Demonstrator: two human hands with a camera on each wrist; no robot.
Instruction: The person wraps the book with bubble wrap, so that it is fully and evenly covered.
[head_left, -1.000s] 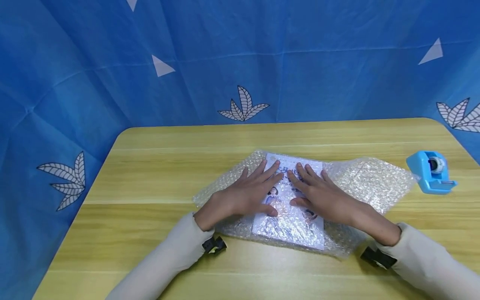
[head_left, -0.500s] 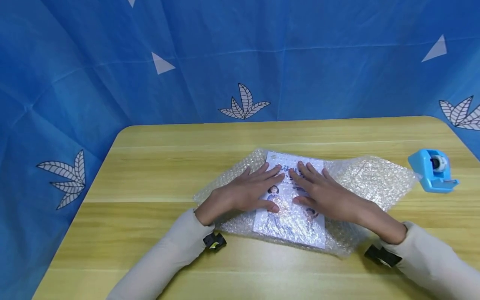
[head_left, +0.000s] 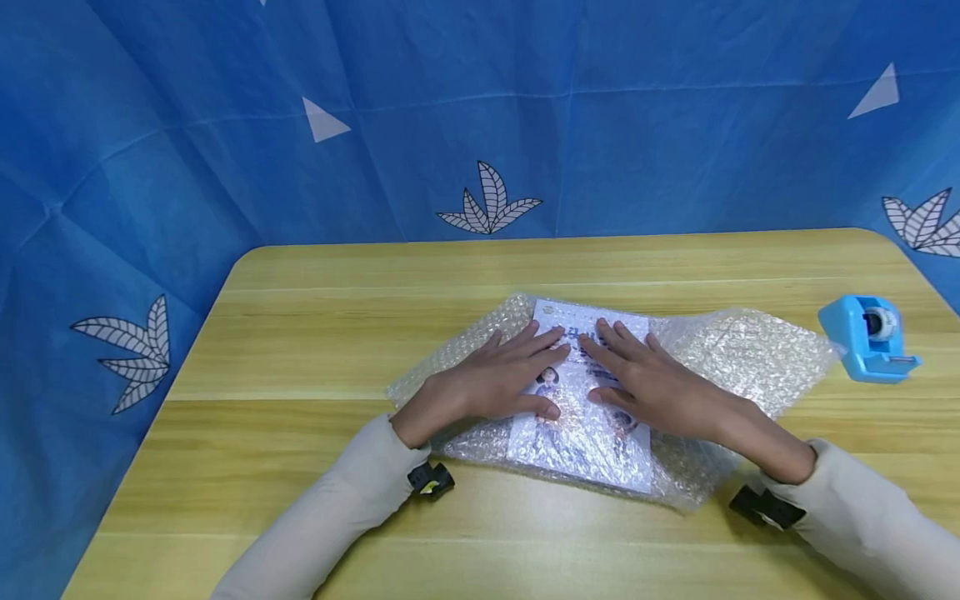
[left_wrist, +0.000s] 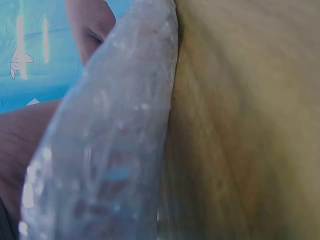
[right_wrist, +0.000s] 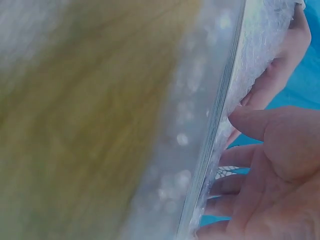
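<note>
The book (head_left: 581, 446) lies flat inside the clear wrap (head_left: 750, 358), near the middle of the table (head_left: 300, 333). Its near edge sits just inside the wrap's near edge, and in the right wrist view its page edges show through the plastic. The wrap runs past the book on both sides, narrowing to the left and fanning out into a long flap on the right, whose tip meets the dispenser (head_left: 870, 342); whether the two touch, I cannot tell.

The left hand (head_left: 498, 379) rests on the left half of the wrapped book, the right hand (head_left: 660, 387) on the right half. On both, the fingers are spread and nearly straight, thumbs out, gripping nothing. The fingertips face each other across a narrow gap, with the cover showing between.

A strip of wood runs between the wrap and the far edge; a wider stretch reaches to the left edge. On the right, the dispenser stands near the slanting edge. Wood also shows on the near side, between the two sleeves (head_left: 337, 508).

The tabletop is pale, grained and round-cornered, with shine near the wrap. Blue cloth (head_left: 262, 75) with white leaves and triangles hangs behind and to the sides.
</note>
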